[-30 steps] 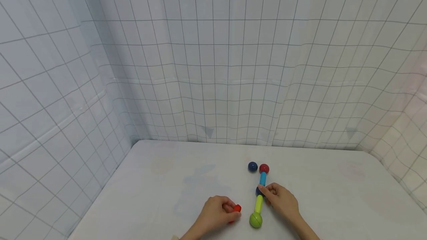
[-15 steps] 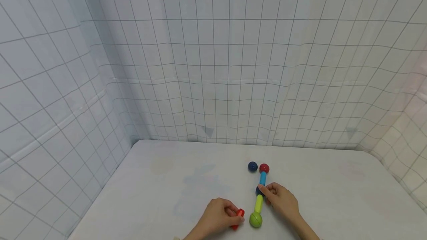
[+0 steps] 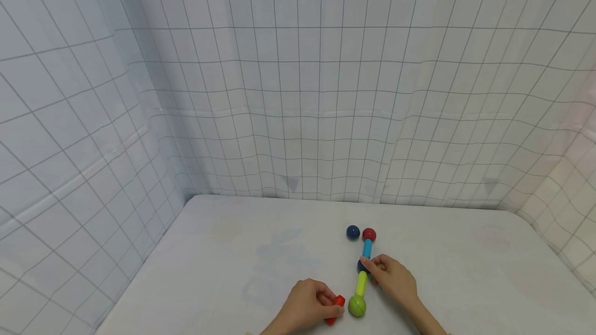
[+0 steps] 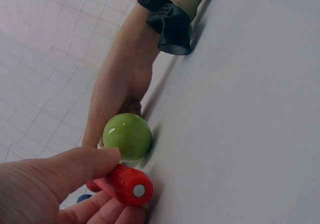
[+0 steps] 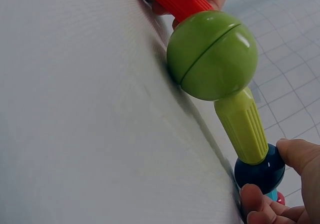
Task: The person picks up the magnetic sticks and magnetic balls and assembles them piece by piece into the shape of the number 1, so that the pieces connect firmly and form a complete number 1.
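My left hand [image 3: 304,303] pinches a red magnetic rod [image 4: 127,185] between thumb and fingers; a small metal disc shows on its end in the left wrist view. The rod is close beside a green ball [image 5: 212,56], which ends a chain lying on the table. From that ball the chain runs away through a yellow-green rod [image 5: 242,129], a dark blue ball [image 5: 255,176], a light blue rod [image 3: 367,248] and a red ball [image 3: 369,234]. Thumb and fingers of my right hand [image 3: 395,279] pinch the dark blue ball in the middle.
A loose dark blue ball [image 3: 353,232] rests on the white table [image 3: 223,262], left of the red ball. White cloth with a dark grid [image 3: 298,92] hangs behind the table and along both sides.
My left hand has moved a little right and toward me, bringing the red rod nearer the green ball. The right hand and the chain stay in place.
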Motion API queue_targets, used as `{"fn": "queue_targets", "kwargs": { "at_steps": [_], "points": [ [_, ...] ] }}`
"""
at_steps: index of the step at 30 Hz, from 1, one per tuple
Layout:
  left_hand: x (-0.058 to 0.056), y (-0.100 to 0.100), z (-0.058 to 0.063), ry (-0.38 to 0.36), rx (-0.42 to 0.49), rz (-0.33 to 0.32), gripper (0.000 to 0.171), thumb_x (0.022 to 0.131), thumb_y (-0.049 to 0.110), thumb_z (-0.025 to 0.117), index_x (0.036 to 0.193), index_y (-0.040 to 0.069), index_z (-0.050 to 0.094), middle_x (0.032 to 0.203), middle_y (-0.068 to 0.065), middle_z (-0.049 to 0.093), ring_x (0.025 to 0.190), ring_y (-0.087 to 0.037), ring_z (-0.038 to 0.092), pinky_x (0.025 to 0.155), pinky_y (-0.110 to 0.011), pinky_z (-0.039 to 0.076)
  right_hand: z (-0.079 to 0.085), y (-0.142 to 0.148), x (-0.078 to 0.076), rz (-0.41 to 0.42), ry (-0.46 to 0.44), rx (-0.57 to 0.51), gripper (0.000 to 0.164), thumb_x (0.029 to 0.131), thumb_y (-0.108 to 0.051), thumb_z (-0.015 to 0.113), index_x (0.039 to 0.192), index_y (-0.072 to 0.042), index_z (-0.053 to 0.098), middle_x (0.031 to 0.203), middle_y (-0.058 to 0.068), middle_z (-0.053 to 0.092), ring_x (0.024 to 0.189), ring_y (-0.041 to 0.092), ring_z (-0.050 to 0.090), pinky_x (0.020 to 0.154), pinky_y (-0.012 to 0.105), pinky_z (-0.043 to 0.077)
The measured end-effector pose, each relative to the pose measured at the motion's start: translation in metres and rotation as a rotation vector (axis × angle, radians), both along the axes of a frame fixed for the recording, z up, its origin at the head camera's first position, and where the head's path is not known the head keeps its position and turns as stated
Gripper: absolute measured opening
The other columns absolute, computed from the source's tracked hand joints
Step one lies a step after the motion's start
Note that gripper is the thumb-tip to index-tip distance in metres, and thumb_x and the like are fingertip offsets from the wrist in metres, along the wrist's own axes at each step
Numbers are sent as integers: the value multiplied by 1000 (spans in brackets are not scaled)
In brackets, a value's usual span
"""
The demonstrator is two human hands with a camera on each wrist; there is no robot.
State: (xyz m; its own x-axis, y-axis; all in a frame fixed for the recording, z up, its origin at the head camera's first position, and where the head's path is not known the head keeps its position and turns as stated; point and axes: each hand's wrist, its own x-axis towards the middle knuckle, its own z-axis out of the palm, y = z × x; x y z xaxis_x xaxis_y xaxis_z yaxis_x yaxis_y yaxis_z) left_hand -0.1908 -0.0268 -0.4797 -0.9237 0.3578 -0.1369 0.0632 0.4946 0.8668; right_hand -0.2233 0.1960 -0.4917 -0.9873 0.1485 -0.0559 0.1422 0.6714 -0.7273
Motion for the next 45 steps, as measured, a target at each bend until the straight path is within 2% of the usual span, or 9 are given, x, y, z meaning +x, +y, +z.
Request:
{"fn": "queue_targets", "kwargs": {
  "at_steps": [12,20,29,45],
  "points": [
    [0,0,-2,19,11,-28,17,75,26,81,73,13,69,62,8,59,56,-8,54,52,-25,42,0,0,-2,1,4,8,50,85,-60,58,89,-11,65,58,-5,53,55,13,45,52,27,27],
    [3,3,1,-40,-14,-20,20,74,30,82,72,14,69,61,6,59,56,-9,54,52,-25,43,-1,1,-2,2,2,6,50,85,-61,57,89,-12,66,58,-5,53,55,14,45,52,27,27],
    [7,5,5,-78,-16,-14,19,74,27,82,74,13,70,60,5,60,57,-9,56,54,-25,44,-1,1,-2,0,-5,5,52,84,-62,57,90,-11,66,58,-5,53,56,14,45,52,28,27],
    [12,9,4,-133,-6,-5,17,74,23,83,74,12,70,61,4,61,60,-11,56,56,-25,44,-3,1,-3,0,-9,17,54,84,-63,56,90,-10,65,58,-4,53,58,14,46,55,29,28]
  ]
}}
